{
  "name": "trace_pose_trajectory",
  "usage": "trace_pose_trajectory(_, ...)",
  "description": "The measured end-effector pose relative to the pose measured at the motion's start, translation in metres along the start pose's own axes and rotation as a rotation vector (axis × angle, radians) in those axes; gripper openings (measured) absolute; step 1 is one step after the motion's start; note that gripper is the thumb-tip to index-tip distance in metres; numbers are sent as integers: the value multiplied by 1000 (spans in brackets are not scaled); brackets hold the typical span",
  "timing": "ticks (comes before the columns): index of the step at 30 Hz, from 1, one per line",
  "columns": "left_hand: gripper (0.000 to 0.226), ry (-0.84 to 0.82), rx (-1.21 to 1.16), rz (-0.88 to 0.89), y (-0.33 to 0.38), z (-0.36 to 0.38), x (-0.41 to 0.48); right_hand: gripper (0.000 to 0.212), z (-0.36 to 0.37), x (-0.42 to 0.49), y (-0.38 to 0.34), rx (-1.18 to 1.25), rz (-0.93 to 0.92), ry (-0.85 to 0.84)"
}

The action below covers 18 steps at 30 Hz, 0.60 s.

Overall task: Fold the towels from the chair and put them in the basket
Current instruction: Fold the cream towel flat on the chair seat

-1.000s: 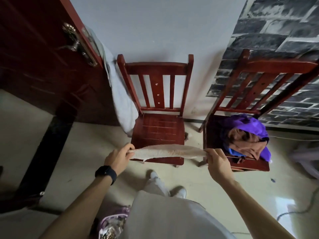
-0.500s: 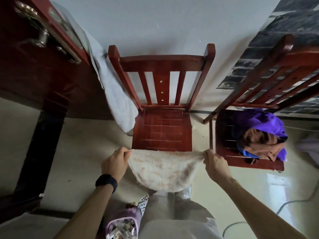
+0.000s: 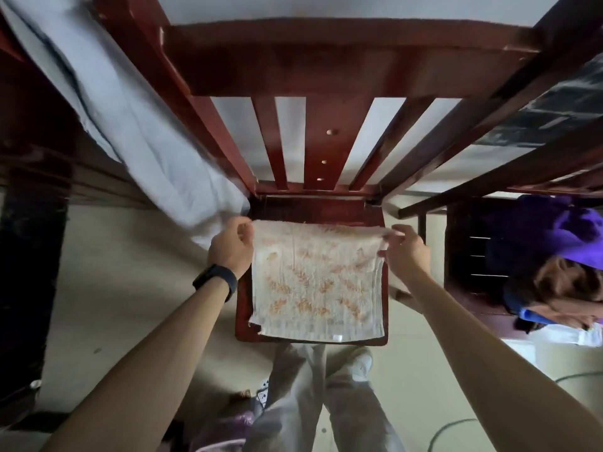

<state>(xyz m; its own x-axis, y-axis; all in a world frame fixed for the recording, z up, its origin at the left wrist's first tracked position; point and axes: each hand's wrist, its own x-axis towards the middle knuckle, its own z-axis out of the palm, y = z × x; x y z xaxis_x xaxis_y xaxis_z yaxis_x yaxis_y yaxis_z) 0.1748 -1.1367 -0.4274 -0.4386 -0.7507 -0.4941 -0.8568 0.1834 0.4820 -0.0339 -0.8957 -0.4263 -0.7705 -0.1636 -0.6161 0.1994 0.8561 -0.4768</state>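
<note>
Patterned towel [image 3: 315, 282] spread on chair seat [image 3: 243, 308], frame centre. Far corners pinched shut by left hand [image 3: 232, 247], right hand [image 3: 404, 252]. Edges to be aligned before fold.

The near chair [image 3: 310, 210] is hemmed at its far side by its slatted backrest [image 3: 326, 60], and its seat is almost wholly covered by the cream towel [image 3: 313, 282], whose far corners the left hand [image 3: 232, 247] and right hand [image 3: 406, 252] pinch, so only a thin strip of bare wood shows behind the towel. To the left a hanging white cloth [image 3: 137, 132] drapes down just beside the left hand, with open pale floor [image 3: 130, 305] below it. To the right a narrow floor gap separates this seat from the second chair [image 3: 470, 256], whose seat is partly taken by the pile of purple, brown and blue towels [image 3: 561, 256]; the person's legs [image 3: 319, 402] stand at the seat's near edge.
</note>
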Motion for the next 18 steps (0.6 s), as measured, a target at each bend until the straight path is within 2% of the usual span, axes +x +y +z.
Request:
trace_pose_trajectory(2,48,-105,-78,-38,-3,11,15,53,9,9,1,36,37,-52)
trace_pose_trajectory(4,60,-195,-25,-73,-14,24,17,63,22,7,17,-8,65,-109)
trace_pose_trajectory(7,52,-264,102,-115,-51,52,-2,56,41,-18,62,-158,156,-205)
trace_pose_trajectory(10,50,-324,152,-269,-94,76,-35,49,55,-52,108,-248,279,-262)
trace_pose_trajectory(13,46,-290,146,-357,-125,98,-61,39,69,-70,145,-268,276,-261)
trace_pose_trajectory(16,32,-154,96,-335,-139,115,-73,31,83,-67,161,-237,243,-185)
trace_pose_trajectory(18,26,-95,70,-321,-142,123,-76,35,89,-62,162,-206,258,-118)
